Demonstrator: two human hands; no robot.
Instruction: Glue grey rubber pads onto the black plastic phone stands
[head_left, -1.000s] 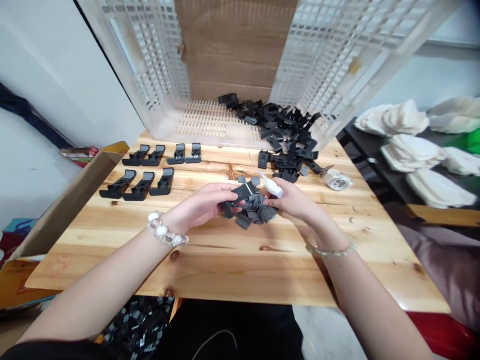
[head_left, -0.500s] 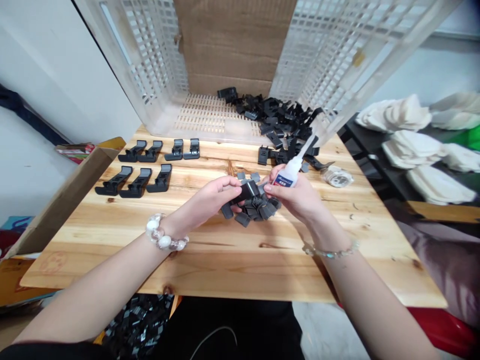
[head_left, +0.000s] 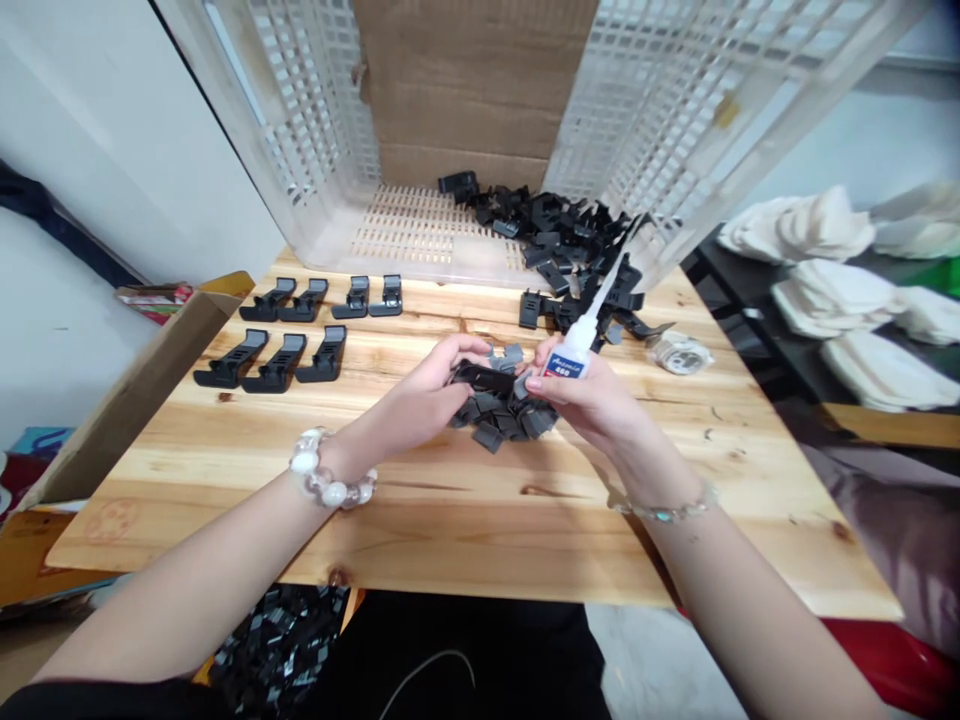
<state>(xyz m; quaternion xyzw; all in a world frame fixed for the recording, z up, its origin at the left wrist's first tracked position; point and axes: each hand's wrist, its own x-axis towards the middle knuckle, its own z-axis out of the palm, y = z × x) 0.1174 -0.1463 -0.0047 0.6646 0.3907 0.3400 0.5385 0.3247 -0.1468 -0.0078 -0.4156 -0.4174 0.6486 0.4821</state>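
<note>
My left hand (head_left: 420,400) is closed on a black plastic clip (head_left: 486,377) held just above a small heap of grey pads (head_left: 504,418) on the wooden table (head_left: 465,510). My right hand (head_left: 585,392) grips a small white glue bottle (head_left: 576,352) whose long nozzle points up and to the right. Its fingertips also touch the right end of the clip. Both hands meet at the middle of the table.
Several finished black clips (head_left: 300,325) lie in two rows at the far left. A white lattice crate (head_left: 420,130) lies on its side at the back, spilling a pile of black parts (head_left: 570,250). A tape roll (head_left: 679,352) sits at right. A cardboard box (head_left: 127,400) borders the left edge.
The glue bottle turned from lying low in my right hand to nozzle-up. My left hand rotated the black clip to lie flatter over the pad heap.
</note>
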